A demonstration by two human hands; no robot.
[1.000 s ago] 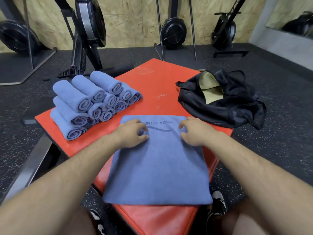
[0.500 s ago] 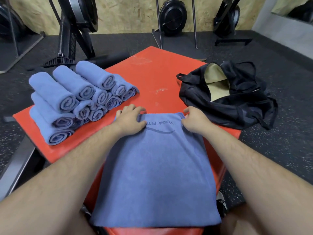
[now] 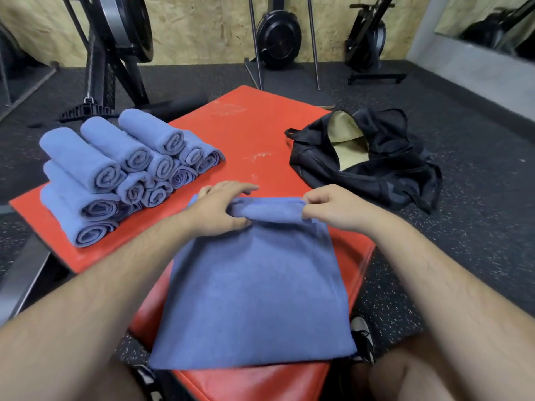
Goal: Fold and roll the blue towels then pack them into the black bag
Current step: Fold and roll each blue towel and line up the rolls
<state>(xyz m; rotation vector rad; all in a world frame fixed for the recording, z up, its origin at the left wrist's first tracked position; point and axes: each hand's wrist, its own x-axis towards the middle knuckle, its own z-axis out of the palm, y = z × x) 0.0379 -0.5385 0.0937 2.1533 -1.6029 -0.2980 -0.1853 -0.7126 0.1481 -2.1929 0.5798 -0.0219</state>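
left grip and right grip curled round the rolled far end of the towel, one at each side. rest of towel flat over the near corner of the bench. stacked rolls at left corner. open bag at right edge.

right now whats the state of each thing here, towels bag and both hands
blue towel, far edge curled into a first roll, rest flat on the red mat
rolled towels, rolled up, stacked in a pile on the mat
black bag, mouth open, tan lining showing, no towel visible inside
left hand, grips the roll's left end
right hand, pinches the roll's right end
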